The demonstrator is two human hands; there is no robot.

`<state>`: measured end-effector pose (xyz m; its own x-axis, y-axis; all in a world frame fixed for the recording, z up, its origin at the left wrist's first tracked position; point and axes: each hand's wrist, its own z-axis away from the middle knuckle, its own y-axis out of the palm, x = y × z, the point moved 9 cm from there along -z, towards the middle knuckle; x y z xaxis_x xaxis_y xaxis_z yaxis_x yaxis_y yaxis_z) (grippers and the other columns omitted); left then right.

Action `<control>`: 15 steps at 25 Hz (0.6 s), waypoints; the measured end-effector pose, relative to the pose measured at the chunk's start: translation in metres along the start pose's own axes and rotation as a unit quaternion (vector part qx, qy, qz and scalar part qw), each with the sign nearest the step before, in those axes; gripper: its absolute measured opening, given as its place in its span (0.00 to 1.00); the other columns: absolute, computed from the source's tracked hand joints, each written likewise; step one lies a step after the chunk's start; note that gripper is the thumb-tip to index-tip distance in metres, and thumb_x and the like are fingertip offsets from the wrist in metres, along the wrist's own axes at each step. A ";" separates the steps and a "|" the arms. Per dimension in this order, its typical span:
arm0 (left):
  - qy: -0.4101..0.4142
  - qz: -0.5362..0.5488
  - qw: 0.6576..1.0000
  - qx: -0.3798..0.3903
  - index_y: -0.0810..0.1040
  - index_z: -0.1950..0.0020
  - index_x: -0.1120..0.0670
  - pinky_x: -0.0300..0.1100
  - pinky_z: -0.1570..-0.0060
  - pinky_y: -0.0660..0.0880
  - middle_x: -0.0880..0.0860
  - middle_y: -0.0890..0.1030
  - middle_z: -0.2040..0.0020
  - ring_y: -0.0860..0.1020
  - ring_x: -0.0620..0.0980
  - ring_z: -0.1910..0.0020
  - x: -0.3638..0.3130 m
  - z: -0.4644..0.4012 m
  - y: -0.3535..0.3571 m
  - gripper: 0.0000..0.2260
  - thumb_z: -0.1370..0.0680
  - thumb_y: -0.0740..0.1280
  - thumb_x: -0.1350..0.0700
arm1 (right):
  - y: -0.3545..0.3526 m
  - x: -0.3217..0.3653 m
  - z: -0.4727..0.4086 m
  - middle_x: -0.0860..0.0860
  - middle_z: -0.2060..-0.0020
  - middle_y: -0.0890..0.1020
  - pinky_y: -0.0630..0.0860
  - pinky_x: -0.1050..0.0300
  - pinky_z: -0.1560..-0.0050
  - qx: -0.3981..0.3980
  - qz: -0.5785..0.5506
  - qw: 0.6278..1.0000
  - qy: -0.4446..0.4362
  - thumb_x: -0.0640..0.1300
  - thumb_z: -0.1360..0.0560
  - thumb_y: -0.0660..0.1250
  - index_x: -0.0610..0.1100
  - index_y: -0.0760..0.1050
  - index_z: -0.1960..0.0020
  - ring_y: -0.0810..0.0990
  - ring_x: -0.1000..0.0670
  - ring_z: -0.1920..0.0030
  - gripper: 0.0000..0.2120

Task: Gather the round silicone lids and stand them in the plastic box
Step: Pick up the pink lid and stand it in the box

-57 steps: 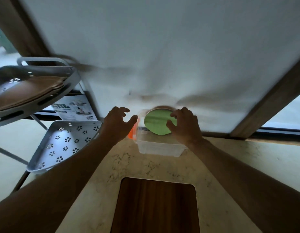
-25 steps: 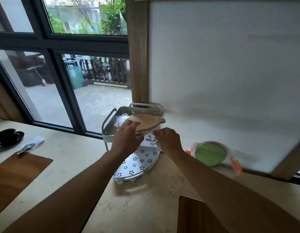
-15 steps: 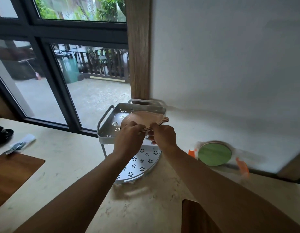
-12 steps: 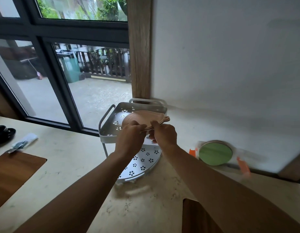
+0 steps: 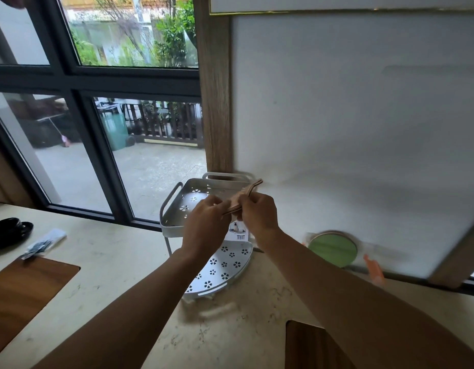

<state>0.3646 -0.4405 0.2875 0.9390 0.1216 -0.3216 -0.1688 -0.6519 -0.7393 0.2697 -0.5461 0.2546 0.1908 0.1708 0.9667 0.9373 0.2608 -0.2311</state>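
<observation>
Both hands grip a thin stack of tan round silicone lids (image 5: 243, 196), tilted up on edge just above the top tier of a white corner rack (image 5: 177, 209). My left hand (image 5: 206, 222) pinches the stack's near left rim and my right hand (image 5: 258, 215) its near right rim. To the right, against the white wall, stands the clear plastic box (image 5: 368, 259) with orange clips. A green round lid (image 5: 333, 249) is upright inside it, with another lid's rim showing behind.
The rack's lower perforated tier (image 5: 222, 265) sits on the beige counter (image 5: 118, 283). Wooden mats lie at the left (image 5: 23, 288) and bottom right (image 5: 310, 347). A black cup on a saucer (image 5: 9, 231) and wrapped cutlery (image 5: 43, 243) are far left. Windows fill the left.
My hands left the box, reached to the rack's top tier and took hold of the tan lids. The lids have since risen off the tier and tipped on edge.
</observation>
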 end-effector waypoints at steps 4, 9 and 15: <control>0.044 0.045 0.998 0.009 0.80 0.40 0.54 0.46 0.59 0.78 0.53 0.80 0.47 0.80 0.53 0.53 -0.025 0.003 -0.020 0.16 0.25 0.69 0.49 | -0.027 0.032 0.018 0.49 0.70 0.81 0.73 0.66 0.69 -0.012 0.017 0.995 -0.093 0.45 0.23 0.63 0.43 0.78 0.62 0.79 0.58 0.70 0.12; 0.072 0.105 0.991 0.028 0.79 0.42 0.54 0.48 0.56 0.80 0.52 0.80 0.47 0.79 0.50 0.54 -0.052 0.008 -0.033 0.16 0.21 0.61 0.45 | -0.073 0.059 0.048 0.57 0.77 0.74 0.66 0.70 0.73 -0.001 0.046 0.981 -0.187 0.44 0.22 0.62 0.51 0.70 0.68 0.72 0.60 0.74 0.15; -0.035 0.226 0.973 0.014 0.79 0.40 0.55 0.52 0.44 0.79 0.56 0.81 0.41 0.80 0.54 0.45 -0.058 0.009 -0.017 0.15 0.26 0.71 0.62 | -0.116 0.055 0.084 0.54 0.73 0.72 0.64 0.68 0.72 0.125 0.181 0.953 -0.209 0.44 0.22 0.61 0.50 0.69 0.67 0.69 0.59 0.73 0.15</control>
<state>0.3105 -0.4294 0.3131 0.7441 -0.1210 -0.6570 -0.5686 -0.6309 -0.5279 0.1471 -0.4868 0.3258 0.3068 0.6431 0.7017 0.7230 0.3220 -0.6113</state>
